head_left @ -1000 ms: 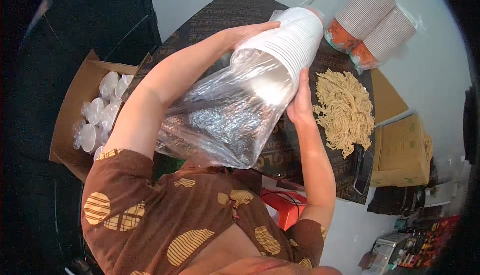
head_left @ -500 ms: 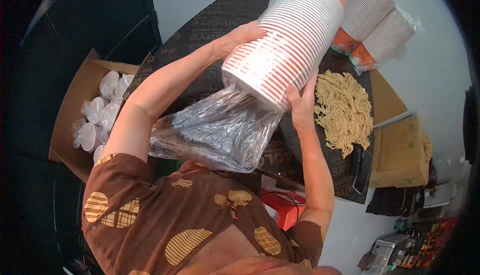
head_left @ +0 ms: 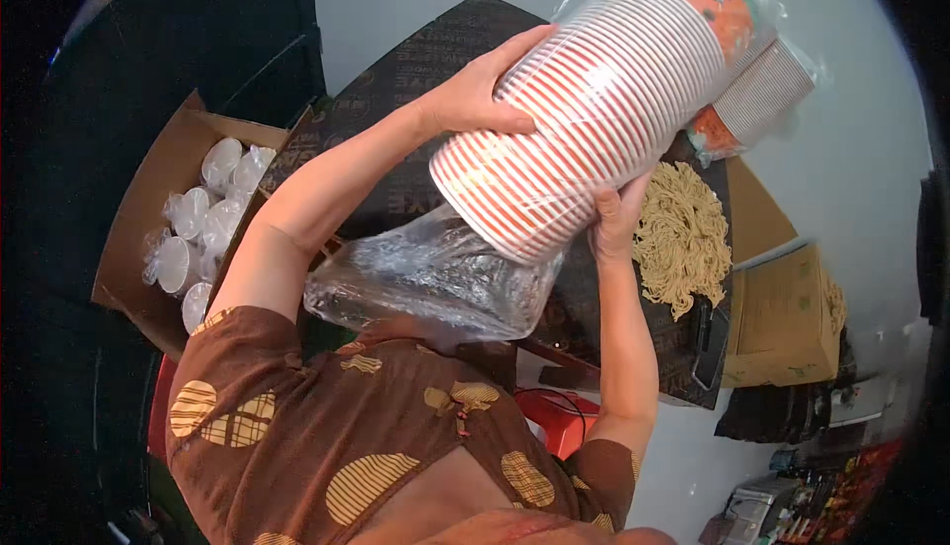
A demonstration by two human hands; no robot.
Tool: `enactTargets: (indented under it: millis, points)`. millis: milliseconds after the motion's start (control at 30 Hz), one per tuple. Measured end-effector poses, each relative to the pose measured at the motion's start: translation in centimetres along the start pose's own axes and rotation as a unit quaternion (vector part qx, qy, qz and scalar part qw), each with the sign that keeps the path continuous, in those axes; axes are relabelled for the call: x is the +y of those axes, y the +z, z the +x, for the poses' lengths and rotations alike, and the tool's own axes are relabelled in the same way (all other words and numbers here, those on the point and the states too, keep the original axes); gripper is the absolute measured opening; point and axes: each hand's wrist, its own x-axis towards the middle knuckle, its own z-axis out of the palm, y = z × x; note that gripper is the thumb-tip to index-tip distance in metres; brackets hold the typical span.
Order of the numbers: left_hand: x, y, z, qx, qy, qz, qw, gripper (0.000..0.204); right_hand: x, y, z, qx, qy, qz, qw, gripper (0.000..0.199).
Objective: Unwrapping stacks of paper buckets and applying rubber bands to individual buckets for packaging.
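Observation:
A long stack of nested paper cups or bowls (head_left: 594, 109), white-rimmed with an orange outer side, lies tilted between my two hands inside a clear plastic bag (head_left: 435, 278). My left hand (head_left: 495, 95) is wrapped round its upper left side, thumb across the rims. Underneath, at the lower right, my right hand (head_left: 618, 218) grips the stack, its fingers partly hidden behind it. The stack's orange end points to the far right. Loose, crumpled film hangs from the near end toward my chest.
On the dark table (head_left: 396, 80), a heap of yellowish strings (head_left: 685, 233) lies at the right, beside a black-handled tool (head_left: 705, 337). Another bagged stack (head_left: 762, 95) stands behind. A cardboard box (head_left: 148, 208) with wrapped white cups (head_left: 178, 263) is at left, a closed-sided carton (head_left: 787, 317) at right.
The stack has tipped further to the right and turned, showing more of its orange end. My left hand now lies further over its side. The loose film has shifted with it.

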Motion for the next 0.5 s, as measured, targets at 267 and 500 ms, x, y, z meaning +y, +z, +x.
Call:
enactTargets:
  millis: [267,500]
  points:
    - [3.6,0.8,1.9,0.001,0.063,0.027,0.998,0.142,-0.2,-2.1,1.0,0.034,-0.048,0.082,0.995,0.102]
    - [2.7,2.4,4.7,0.055,0.092,-0.057,0.993,0.123,-2.1,-1.9,3.6,0.043,-0.121,0.047,0.991,0.101]
